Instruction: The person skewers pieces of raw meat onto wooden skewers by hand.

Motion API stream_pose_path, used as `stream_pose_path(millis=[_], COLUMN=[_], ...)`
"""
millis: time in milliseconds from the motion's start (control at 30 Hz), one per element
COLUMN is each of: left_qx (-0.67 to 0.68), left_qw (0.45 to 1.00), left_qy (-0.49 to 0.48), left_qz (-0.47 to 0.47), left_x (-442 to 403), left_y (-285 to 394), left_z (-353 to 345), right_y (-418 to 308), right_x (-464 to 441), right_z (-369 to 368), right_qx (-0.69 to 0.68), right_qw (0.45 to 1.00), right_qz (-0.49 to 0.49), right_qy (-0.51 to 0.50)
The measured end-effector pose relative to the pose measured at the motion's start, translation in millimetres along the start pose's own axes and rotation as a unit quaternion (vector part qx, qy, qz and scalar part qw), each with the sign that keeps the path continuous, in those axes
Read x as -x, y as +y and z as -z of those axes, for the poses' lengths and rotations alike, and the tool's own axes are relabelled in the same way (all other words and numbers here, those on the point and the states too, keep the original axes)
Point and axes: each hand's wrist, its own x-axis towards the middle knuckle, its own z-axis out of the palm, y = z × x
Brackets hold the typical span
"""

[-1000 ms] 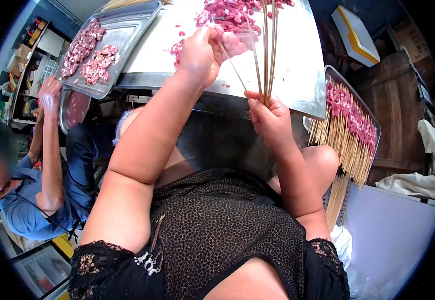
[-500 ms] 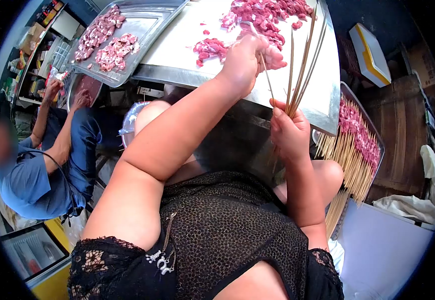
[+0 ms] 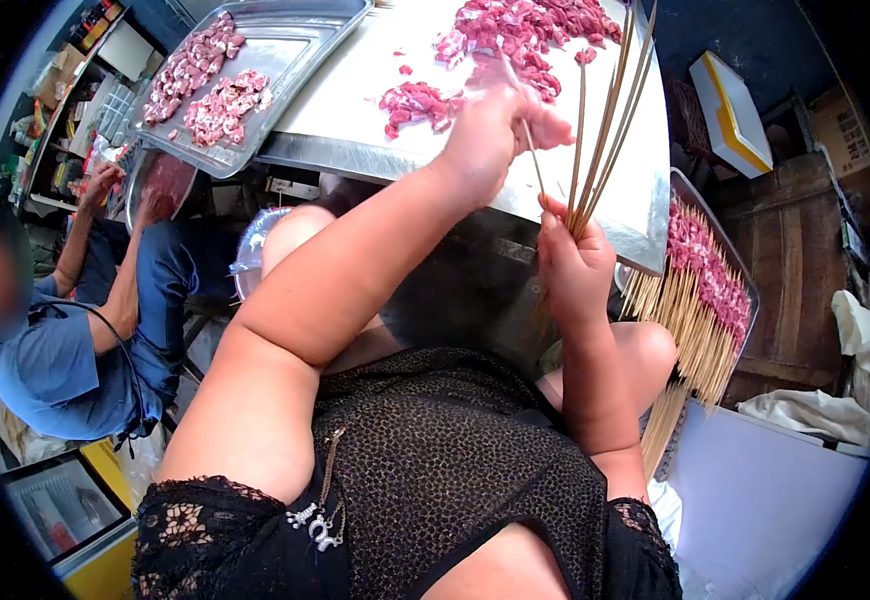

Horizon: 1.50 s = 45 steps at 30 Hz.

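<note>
My right hand [image 3: 577, 262] is closed round a bundle of thin skewers [image 3: 605, 130] that fan upward over the table's front edge. One skewer [image 3: 535, 158] slants apart from them, from my right thumb and forefinger up to my left hand. Over the white table top [image 3: 335, 110] is my left hand [image 3: 495, 125], its fingertips blurred, beside the cut meat; what its fingers grip is too smeared to make out. A large heap of meat pieces [image 3: 545, 30] lies beyond it, and a smaller pile [image 3: 415, 105] lies to its left.
A metal tray [image 3: 295, 60] with two meat piles overlaps the table's left side. Filled skewers [image 3: 705, 270] crowd a tray at the right. At the left sits another person [image 3: 45, 350], hands near a reddish basin [image 3: 165, 180]. A white-and-yellow box [image 3: 733, 112] stands at the upper right.
Both my hands have shifted right in view, with the skewers still in my right hand. The other person's hands have come down toward the basin. The view has shifted too.
</note>
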Motion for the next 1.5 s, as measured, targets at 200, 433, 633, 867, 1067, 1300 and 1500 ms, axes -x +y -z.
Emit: stream_pose_path(millis=[200,433,633,867,1067,1300,1500], left_qx=[-0.049,-0.157,-0.658,-0.779,-0.631,-0.094,0.027], left_qw=[0.998,0.975,0.735,0.619,0.768,0.987,0.992], left_qy=[-0.023,-0.132,-0.004,-0.063,0.035,0.047,0.084], left_qz=[0.031,0.088,-0.165,-0.08,0.108,0.12,0.091], left_x=[-0.8,-0.8,-69.4,-68.8,-38.7,-28.8,-24.2], left_y=[-24.1,-28.4,3.2,11.4,42.0,27.0,27.4], left_z=[-2.2,-9.7,37.7,47.7,36.8,50.4,37.2], right_y=[-7.6,-23.9,-25.5,-21.1,-19.9,-19.8,-5.8], right_x=[-9.4,-13.6,-17.6,-16.6,-13.2,-7.4,-5.9], right_z=[2.4,12.8,33.6,40.1,35.1,26.6,22.2], right_qx=[0.014,-0.046,-0.044,-0.046,-0.036,0.016,0.075], right_qw=[0.999,0.997,0.995,0.997,0.999,0.999,0.996], right_qz=[0.028,0.031,0.058,0.039,0.025,-0.022,-0.028], right_qy=[0.01,0.051,0.064,0.039,0.03,-0.018,-0.047])
